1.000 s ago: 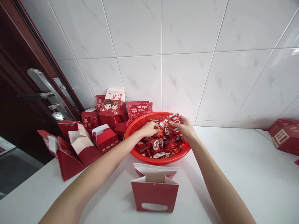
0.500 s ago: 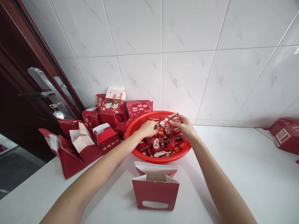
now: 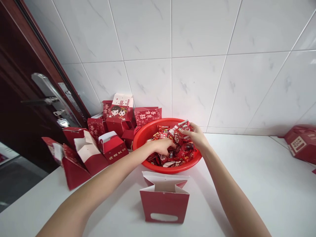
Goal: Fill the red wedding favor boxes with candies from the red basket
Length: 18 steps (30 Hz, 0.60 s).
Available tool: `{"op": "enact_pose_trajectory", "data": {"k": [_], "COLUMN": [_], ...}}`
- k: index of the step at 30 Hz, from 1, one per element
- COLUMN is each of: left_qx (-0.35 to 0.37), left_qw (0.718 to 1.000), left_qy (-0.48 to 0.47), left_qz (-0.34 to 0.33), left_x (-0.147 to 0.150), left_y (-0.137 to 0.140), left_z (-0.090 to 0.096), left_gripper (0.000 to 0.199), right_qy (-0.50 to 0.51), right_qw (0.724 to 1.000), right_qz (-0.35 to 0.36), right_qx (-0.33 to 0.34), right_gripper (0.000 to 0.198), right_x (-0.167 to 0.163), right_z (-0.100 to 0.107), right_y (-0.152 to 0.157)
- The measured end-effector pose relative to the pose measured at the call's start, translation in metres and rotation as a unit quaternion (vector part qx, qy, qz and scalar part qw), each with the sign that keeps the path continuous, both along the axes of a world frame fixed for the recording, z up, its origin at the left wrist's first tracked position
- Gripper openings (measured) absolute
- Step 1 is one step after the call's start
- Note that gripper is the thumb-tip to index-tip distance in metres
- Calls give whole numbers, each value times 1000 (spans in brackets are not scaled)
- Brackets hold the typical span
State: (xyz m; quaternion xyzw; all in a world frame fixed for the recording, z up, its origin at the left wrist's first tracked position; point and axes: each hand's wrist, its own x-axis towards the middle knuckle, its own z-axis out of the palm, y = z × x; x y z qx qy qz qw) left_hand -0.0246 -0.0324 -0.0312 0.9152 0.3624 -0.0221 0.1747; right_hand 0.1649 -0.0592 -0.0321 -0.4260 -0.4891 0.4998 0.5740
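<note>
A red plastic basket (image 3: 138,144) holds many red-wrapped candies (image 3: 170,163). My left hand (image 3: 163,146) is down among the candies near the middle, its fingers bent and their tips partly hidden; what they grip, if anything, cannot be made out. At the basket's right rim, my right hand (image 3: 196,135) is closed on several red and white candy packets (image 3: 183,126), with the thumb on the near side. In front of the basket stands a dark red paper box (image 3: 164,205), its top open and a white oval on its near face.
Folded red gift boxes (image 3: 116,149) crowd the table's left side, with more boxes (image 3: 120,112) against the tiled wall (image 3: 197,89). Another red box (image 3: 302,143) sits at the far right. A dark door with a metal handle (image 3: 53,95) stands at the left.
My left hand has moved right and toward me within the basket, from the left-back part to the middle of the candies. My right hand stays almost still with its packets.
</note>
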Motion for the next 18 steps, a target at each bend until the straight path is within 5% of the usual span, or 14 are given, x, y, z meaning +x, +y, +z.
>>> {"op": "enact_pose_trajectory", "data": {"k": [5, 9, 14, 18], "left_qx": [-11, -4, -45, -101], "left_qw": [999, 993, 932, 882], "left_qy": [22, -99, -332, -431], "left_qz": [28, 64, 141, 162], "left_x": [-3, -9, -12, -11], "left_y": [0, 5, 13, 12], "left_z": [5, 10, 14, 15], "left_gripper": [32, 27, 38, 45], "right_qy": [8, 29, 40, 61], "right_qw": [1000, 999, 998, 998], "right_qz": [13, 8, -23, -9], "right_qx": [15, 32, 37, 28], "right_gripper": [38, 38, 43, 50], "right_x": [-1, 0, 2, 2], "right_z": [2, 2, 3, 5], "right_y": [-1, 0, 2, 1]}}
